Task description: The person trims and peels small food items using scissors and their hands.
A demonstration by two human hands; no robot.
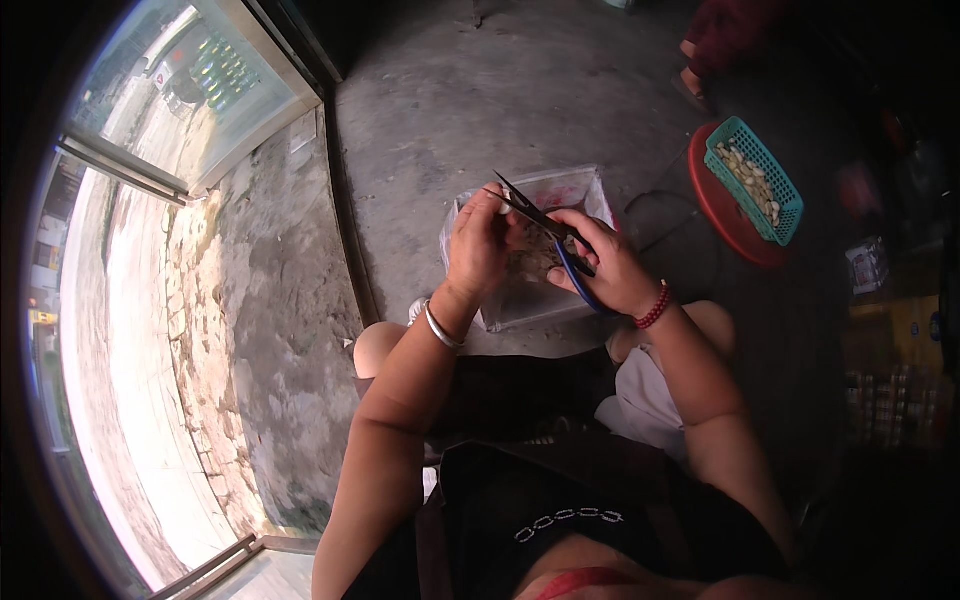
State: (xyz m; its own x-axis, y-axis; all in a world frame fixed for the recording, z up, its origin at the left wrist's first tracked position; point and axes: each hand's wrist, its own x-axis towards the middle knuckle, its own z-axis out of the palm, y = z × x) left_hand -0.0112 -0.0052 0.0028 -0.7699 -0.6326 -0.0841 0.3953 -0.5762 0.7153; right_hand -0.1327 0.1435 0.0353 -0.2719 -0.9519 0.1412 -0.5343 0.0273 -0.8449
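Note:
Between the finger and thumb of my left hand [480, 240] is a small whitish piece [504, 204], which looks like a garlic clove. My right hand [611, 259] grips a pair of scissors [534, 214] with dark blades and blue-and-black handles. The blades are parted, and their tips lie at the left fingertips, by the clove. Both hands are above a pale open box [551, 306] on the floor between my knees. Brownish scraps, probably skins, lie inside it, partly hidden by the hands.
To the right, a teal plastic basket [787, 196] of pale cloves [748, 176] rests on a round red stool [709, 206]. Another person's leg [697, 71] is beyond it. On the left, a door track [351, 225] and glass door [270, 82] border the bright outside.

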